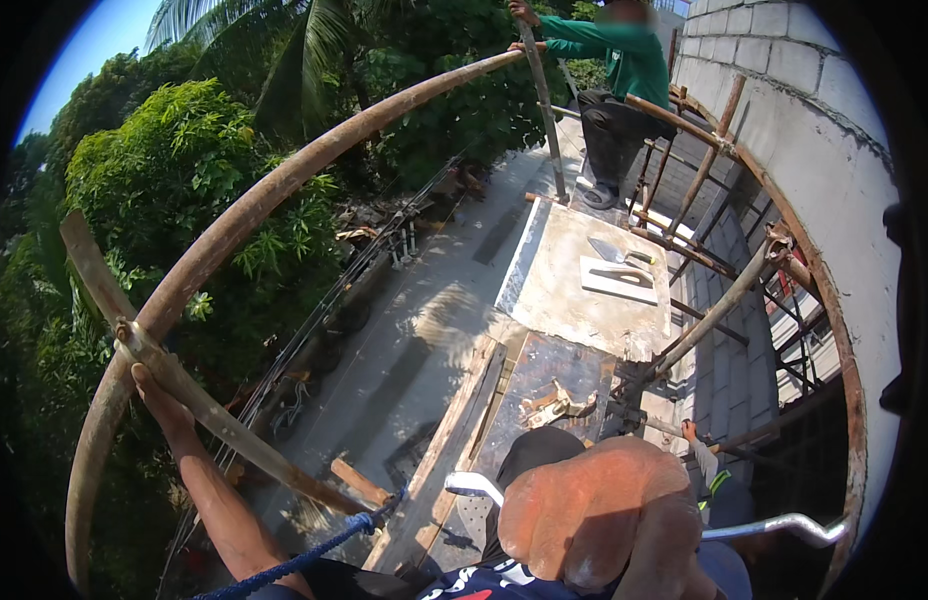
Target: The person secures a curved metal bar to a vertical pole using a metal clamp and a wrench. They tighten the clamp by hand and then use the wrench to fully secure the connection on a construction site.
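Note:
At the left, my left hand (164,400) is wrapped round a slanted wooden pole (219,420), just below where it crosses a long curved-looking rail (294,170). Close to the camera, my right hand (594,510) is closed in a fist. A bent silvery metal bar (774,526) shows on both sides of this fist; its middle is hidden by the hand. Beside the pole's lower end runs a blue rope (294,560). Beyond my hands lies a pale mortar-stained board (554,270) with a pointed trowel (616,252) and a flat float (619,279) on it.
A person in a green top (629,50) stands on the far platform, holding an upright pole (540,110). Another person's hand (690,432) shows lower right. Scaffold poles (714,320) line the block wall (824,130). Planks (444,440) edge the drop to concrete ground (384,350).

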The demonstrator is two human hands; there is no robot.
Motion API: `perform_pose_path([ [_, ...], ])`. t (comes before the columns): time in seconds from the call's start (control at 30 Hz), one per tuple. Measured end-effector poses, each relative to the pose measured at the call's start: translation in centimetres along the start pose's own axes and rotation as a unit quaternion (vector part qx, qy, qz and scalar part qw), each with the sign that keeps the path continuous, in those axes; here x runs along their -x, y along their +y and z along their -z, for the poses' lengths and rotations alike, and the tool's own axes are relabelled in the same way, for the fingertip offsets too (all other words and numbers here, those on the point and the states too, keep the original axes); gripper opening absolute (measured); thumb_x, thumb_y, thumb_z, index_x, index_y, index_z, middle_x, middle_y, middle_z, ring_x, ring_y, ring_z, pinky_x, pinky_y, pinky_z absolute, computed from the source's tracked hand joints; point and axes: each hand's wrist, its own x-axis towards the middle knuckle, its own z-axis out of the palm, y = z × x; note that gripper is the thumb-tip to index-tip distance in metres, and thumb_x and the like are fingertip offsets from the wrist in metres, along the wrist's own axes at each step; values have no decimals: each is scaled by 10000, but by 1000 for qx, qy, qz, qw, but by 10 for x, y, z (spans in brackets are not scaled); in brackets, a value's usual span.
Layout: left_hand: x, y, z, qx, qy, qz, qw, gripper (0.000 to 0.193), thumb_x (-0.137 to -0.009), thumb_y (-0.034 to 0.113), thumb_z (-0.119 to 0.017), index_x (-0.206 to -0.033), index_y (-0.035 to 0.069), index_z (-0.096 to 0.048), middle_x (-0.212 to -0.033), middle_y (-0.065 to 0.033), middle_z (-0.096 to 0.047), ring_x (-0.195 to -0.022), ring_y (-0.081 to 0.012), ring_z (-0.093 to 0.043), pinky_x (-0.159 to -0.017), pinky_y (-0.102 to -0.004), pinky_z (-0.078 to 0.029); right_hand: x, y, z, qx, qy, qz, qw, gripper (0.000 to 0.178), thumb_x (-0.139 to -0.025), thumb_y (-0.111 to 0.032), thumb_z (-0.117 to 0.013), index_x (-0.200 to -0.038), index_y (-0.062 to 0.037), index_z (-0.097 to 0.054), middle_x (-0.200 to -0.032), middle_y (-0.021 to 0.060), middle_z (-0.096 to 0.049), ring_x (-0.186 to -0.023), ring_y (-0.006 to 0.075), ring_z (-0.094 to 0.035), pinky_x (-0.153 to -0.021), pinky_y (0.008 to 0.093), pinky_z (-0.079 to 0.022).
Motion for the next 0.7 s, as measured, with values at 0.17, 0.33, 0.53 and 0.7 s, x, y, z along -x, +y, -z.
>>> perform_pose_path([
  [0.17, -1, 3, -2, -5, -13, -12, 1000, 857, -904, 738, -573, -1431, 68, -486, -1212, -79, -632, -1062, -229, -635, -934, -392, -510, -43, 38, -47, -125, 3, 116, 985, 613, -1024, -200, -620, -1246, 324, -391, -661, 250, -624, -468, 233, -622, -412, 337, -471],
  [0.33, 2, 8, -7, -14, -18, -16, 1000, 877, -889, 747, -588, -1423, 60, -482, -1189, -85, -635, -1022, -233, -650, -902, -388, -523, -67, 77, -34, 2, -41, 310, 950, 547, -1063, -227, -548, -1231, 290, -489, -619, 250, -594, -442, 228, -612, -395, 326, -468],
  [0.53, 8, 12, -14, -21, -11, -37, 999, 912, -873, 751, -607, -1398, 15, -485, -1177, -116, -631, -1012, -227, -644, -879, -376, -521, -47, 51, -40, -122, -100, 111, 981, 501, -1074, -225, -521, -1255, 242, -506, -630, 204, -602, -413, 230, -572, -380, 332, -440],
  [0.7, 6, 9, -11, -19, -31, -52, 998, 895, -880, 743, -609, -1385, 13, -496, -1165, -110, -632, -995, -217, -634, -872, -369, -509, -58, 32, -39, -115, -96, 38, 988, 490, -1057, -260, -550, -1356, 125, -501, -643, 178, -608, -431, 261, -584, -369, 360, -436],
])
